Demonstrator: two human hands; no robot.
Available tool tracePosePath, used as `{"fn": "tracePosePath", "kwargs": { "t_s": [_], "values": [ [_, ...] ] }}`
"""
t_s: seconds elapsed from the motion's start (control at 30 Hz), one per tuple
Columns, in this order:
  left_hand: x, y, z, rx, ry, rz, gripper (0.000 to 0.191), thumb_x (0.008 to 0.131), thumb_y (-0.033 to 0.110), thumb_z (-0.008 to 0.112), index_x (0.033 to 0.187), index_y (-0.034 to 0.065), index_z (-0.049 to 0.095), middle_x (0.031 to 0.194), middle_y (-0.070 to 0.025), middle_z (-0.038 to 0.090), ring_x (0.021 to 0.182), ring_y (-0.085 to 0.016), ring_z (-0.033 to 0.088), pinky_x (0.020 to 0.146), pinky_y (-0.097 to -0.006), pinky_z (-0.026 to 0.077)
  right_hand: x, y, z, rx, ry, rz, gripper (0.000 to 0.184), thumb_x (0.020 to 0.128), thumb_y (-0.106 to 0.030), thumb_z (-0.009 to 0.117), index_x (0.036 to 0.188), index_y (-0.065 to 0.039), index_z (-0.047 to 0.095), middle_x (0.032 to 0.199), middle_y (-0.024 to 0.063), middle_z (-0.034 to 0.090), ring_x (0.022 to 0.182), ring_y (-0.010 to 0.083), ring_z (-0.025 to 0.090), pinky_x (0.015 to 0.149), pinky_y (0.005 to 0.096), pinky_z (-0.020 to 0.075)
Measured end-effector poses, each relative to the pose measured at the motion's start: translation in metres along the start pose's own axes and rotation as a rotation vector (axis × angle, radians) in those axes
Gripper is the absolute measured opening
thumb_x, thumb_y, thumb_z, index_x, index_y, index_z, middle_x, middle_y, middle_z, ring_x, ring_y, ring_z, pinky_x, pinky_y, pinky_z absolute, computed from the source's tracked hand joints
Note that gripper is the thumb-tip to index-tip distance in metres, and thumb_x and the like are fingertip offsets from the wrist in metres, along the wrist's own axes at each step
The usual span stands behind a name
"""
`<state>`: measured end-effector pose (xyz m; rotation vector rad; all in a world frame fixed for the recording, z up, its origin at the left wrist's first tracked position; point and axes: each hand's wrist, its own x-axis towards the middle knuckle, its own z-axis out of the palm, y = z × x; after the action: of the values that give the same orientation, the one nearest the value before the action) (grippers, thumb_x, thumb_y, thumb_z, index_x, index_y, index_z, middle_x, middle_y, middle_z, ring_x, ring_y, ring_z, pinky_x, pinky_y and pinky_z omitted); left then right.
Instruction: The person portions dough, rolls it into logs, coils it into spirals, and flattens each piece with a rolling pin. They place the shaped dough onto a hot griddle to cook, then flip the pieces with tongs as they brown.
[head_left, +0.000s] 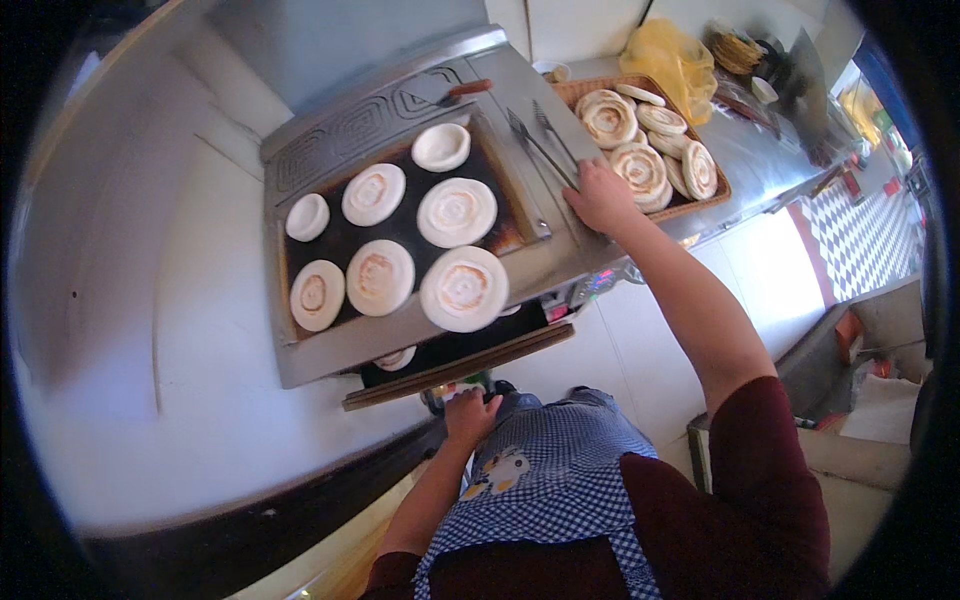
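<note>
Several round flatbreads (456, 213) lie on a dark square griddle (420, 247) set in a steel counter. Two are cup-shaped, and the nearest one (464, 289) overlaps the griddle's front edge. My right hand (602, 196) is at the handle end of metal tongs (545, 152) on the counter, beside the bread basket; whether its fingers are closed on them is unclear. My left hand (471, 417) is low before my apron, near the front of an open drawer (465, 367) that has more bread inside; its grip is hidden.
A wicker basket (716, 196) of browned flatbreads stands to the right. Behind the griddle lies a scraper with a red-brown handle (471, 88). A yellow plastic bag (670, 64) and a small bowl (553, 71) are near the basket. A wall borders the left.
</note>
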<state>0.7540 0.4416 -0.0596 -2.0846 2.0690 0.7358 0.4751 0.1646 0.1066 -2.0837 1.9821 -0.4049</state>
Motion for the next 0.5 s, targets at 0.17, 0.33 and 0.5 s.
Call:
{"fn": "tracePosePath", "kwargs": {
  "t_s": [0.17, 0.33, 0.5],
  "values": [
    [-0.067, 0.009, 0.029, 0.000, 0.010, -0.006, 0.046, 0.088, 0.049, 0.058, 0.082, 0.0031, 0.063, 0.083, -0.0161, 0.065, 0.083, -0.034, 0.063, 0.075, -0.0482, 0.047, -0.010, 0.023, -0.020, 0.421, 0.003, 0.019, 0.044, 0.089, -0.031, 0.063, 0.113, 0.003, 0.054, 0.098, 0.0193, 0.064, 0.086, 0.0285, 0.065, 0.079, 0.0405, 0.0523],
    [-0.126, 0.026, 0.047, -0.041, -0.064, -0.113, 0.040, 0.086, 0.043, 0.062, 0.087, 0.0036, 0.068, 0.088, -0.0161, 0.066, 0.088, -0.035, 0.061, 0.078, -0.0480, 0.045, -0.068, 0.039, -0.065, 1.255, 0.039, -0.048, 0.039, 0.097, -0.024, 0.056, 0.128, 0.000, 0.050, 0.086, 0.0051, 0.059, 0.069, 0.0104, 0.057, 0.062, 0.0261, 0.0482],
    [-0.161, 0.031, 0.070, -0.112, -0.018, -0.051, 0.039, 0.088, 0.036, 0.063, 0.090, -0.0024, 0.067, 0.088, -0.0196, 0.067, 0.085, -0.038, 0.062, 0.079, -0.0489, 0.046, -0.124, 0.074, -0.078, 1.339, 0.040, -0.136, 0.042, 0.099, -0.022, 0.053, 0.135, -0.002, 0.045, 0.087, 0.0022, 0.056, 0.067, 0.0083, 0.053, 0.059, 0.0241, 0.0454]
  ]
}}
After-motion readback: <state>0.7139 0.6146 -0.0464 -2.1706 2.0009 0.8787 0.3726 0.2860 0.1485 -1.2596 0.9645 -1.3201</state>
